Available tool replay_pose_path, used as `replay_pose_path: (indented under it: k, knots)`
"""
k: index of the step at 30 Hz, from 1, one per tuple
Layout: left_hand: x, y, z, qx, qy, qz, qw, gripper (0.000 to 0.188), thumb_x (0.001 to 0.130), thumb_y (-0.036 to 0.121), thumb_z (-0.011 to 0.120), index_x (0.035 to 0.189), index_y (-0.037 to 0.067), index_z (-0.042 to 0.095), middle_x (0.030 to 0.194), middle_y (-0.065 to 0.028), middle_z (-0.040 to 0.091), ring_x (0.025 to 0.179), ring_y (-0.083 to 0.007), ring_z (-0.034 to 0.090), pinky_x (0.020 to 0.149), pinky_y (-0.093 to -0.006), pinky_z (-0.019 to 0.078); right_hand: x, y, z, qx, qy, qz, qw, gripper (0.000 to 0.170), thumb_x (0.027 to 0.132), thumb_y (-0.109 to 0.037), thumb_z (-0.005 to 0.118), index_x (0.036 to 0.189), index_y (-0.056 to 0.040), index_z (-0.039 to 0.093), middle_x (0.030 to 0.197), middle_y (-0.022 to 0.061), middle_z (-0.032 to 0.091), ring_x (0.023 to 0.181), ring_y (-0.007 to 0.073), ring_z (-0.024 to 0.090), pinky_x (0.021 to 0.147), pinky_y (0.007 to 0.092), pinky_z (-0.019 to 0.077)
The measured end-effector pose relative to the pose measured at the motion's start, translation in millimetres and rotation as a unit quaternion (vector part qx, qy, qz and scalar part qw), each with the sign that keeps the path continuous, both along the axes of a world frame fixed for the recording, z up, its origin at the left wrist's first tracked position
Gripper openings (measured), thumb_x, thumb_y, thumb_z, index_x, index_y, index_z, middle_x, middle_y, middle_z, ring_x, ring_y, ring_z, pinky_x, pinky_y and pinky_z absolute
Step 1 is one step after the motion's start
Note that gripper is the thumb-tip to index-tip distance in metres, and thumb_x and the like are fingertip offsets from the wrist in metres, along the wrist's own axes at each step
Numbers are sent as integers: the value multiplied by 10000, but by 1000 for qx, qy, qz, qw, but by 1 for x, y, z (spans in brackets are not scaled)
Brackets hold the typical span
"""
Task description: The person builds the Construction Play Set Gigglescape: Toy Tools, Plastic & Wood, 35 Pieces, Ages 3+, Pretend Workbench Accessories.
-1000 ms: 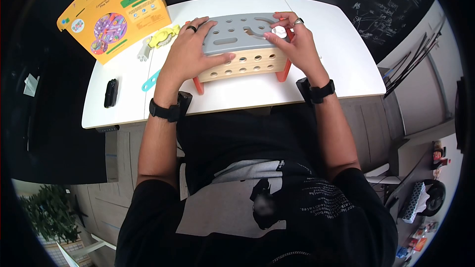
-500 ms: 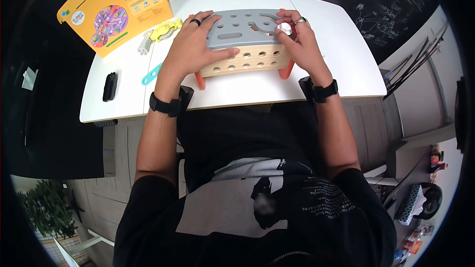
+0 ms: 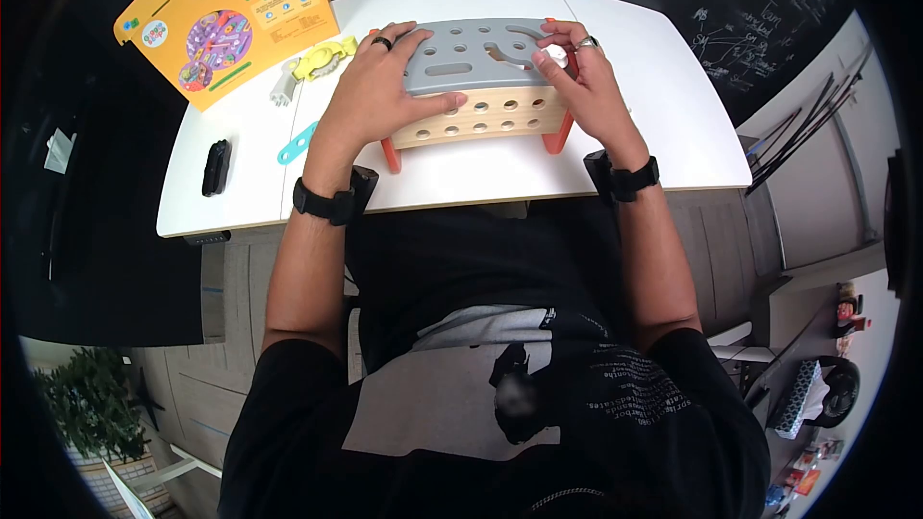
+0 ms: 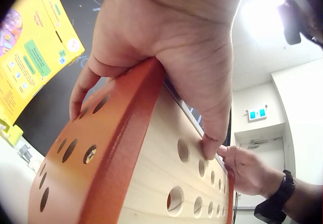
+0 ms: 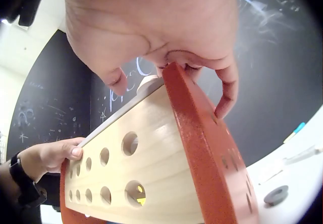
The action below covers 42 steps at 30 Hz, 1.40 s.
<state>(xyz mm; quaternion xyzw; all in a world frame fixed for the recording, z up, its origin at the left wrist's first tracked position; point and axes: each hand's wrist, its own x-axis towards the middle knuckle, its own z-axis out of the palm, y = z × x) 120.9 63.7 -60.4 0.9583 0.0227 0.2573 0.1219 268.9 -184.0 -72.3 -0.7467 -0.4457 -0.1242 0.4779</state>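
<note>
A toy workbench (image 3: 486,125) with a grey slotted top, a pale wooden front full of round holes and red ends stands on the white table. My left hand (image 3: 375,86) grips its left end, thumb flat on the wooden front, other fingers over the top and the red side. A white knob-like piece (image 5: 150,84) sits on the grey top beside the right end. Over that end is my right hand (image 3: 598,86), with a finger against the red side panel (image 5: 204,143). Its thumb is beside the white piece, a small gap between them in the right wrist view.
A yellow play-set box (image 3: 231,19) stands at the back left. Near it lie a yellow-green toy piece (image 3: 322,60), a grey piece (image 3: 285,85), a teal strip with holes (image 3: 296,142) and a black case (image 3: 216,168). A grey ring (image 5: 276,195) lies right of the workbench.
My right thumb has shifted from the left of the white piece to partly over it in the head view. My left hand keeps its hold. The head view has shifted slightly.
</note>
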Motion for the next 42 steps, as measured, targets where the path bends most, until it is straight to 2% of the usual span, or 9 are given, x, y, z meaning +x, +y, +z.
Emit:
replay_pose_path:
  k: [3,9,15,17,22,30,42]
  knots:
    - [1,0,-1,-20,-8,0,1000,983,683,678,820,1379,11,630,1451,-241,571,1358,-410,530,1090,-485,491,1,1,-1,3,-21,3,1000,441,1027,-324,640,1334,-15,573,1111,136,666,927,180,560,755,296,490]
    - [-1,-2,1,3,2,3,1000,1011,710,650,827,1455,24,556,1473,-233,548,1324,-414,549,1088,-478,487,-5,-1,3,-5,5,-7,1000,452,1038,-346,622,1323,3,581,1091,137,668,925,187,538,759,302,482]
    - [-7,-11,4,-61,0,-20,998,1003,727,609,839,1486,40,515,1438,-263,561,1345,-430,526,1111,-499,457,-7,1,-2,17,18,-25,999,490,1048,-402,592,1314,10,587,1086,143,673,964,213,555,820,342,485]
    - [-7,-13,-3,0,-32,-6,999,973,734,619,830,1465,44,545,1440,-278,557,1372,-443,496,1136,-509,428,-6,4,-2,27,9,-34,999,492,1048,-407,590,1311,9,590,1080,143,679,984,224,561,838,354,485]
    - [-10,-19,-8,0,-45,13,999,925,731,616,830,1419,45,595,1465,-269,547,1404,-451,459,1154,-512,408,-3,6,1,5,1,-55,998,458,1045,-390,594,1286,-2,612,1042,129,704,1035,255,560,914,368,476]
    - [-9,-21,-8,-23,-61,22,998,905,714,607,845,1374,31,620,1455,-253,561,1407,-435,465,1157,-499,415,-7,5,1,-51,-45,-77,995,502,1036,-374,608,1345,21,596,1151,154,696,1137,287,536,982,396,468]
    - [-12,-23,-8,-12,-56,30,998,900,697,607,862,1349,33,631,1426,-250,583,1415,-462,455,1172,-509,402,-6,2,-2,-67,-84,-66,992,578,1007,-363,663,1421,13,521,1173,177,672,1141,292,535,934,412,497]
